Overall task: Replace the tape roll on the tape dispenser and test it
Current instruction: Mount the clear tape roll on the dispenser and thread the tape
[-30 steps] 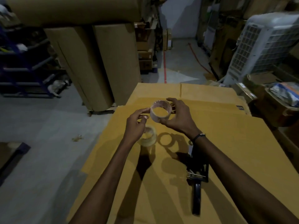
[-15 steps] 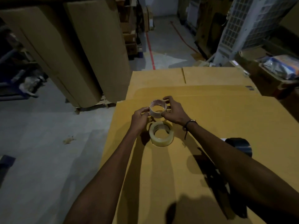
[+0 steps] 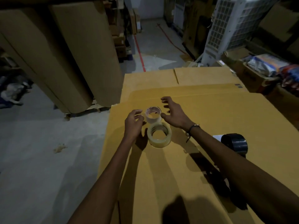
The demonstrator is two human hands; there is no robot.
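Observation:
An empty, thin cardboard tape core (image 3: 153, 116) stands on the yellow cardboard sheet (image 3: 210, 120), just beyond a full roll of clear tape (image 3: 159, 135) that lies flat. My left hand (image 3: 133, 124) hovers at the core's left with its fingers loosely curled and a small gap to it. At the core's right, my right hand (image 3: 175, 113) has its fingers spread wide and only the thumb near the core. The black tape dispenser (image 3: 234, 143) lies to the right, partly hidden behind my right forearm.
The cardboard sheets lie stacked, with their left edge over a grey concrete floor (image 3: 48, 151). Tall brown cardboard rolls (image 3: 72, 54) stand at the back left. A white air cooler (image 3: 226, 29) and open boxes (image 3: 267, 68) are at the back right.
Both hands held the empty core up a second ago. They lowered it next to the full roll, and the right hand's fingers have now spread away from it.

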